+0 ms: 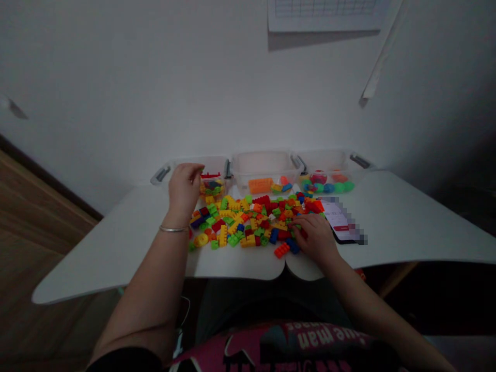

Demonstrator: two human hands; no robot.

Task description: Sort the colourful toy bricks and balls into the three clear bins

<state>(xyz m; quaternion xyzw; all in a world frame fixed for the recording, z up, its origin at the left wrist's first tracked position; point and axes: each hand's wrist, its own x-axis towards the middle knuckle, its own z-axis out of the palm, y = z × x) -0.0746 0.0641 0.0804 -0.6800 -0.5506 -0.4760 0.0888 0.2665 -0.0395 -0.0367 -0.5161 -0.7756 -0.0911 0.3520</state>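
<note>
A loose heap of small plastic building bricks (240, 222) in red, yellow, green, blue and orange lies on the white table. My left hand (185, 188), a bangle on its wrist, is raised at the left clear bin (217, 164). Its fingers are pinched together; what is between them, if anything, is too small to name. On the heap's right side rests my right hand (315, 237). Its fingers bend down onto the bricks, thumb apart from them, and part of the fingertips is hidden. An orange-red brick (282, 250) lies near it at the front.
The middle clear bin (263, 163) holds an orange cylinder (260, 186) and a few bricks. Round coloured pieces sit in the right clear bin (325, 159). A phone (337, 219) lies right of the heap. Behind the bins rises a wall (194, 93). The table's front edge curves inward near my body.
</note>
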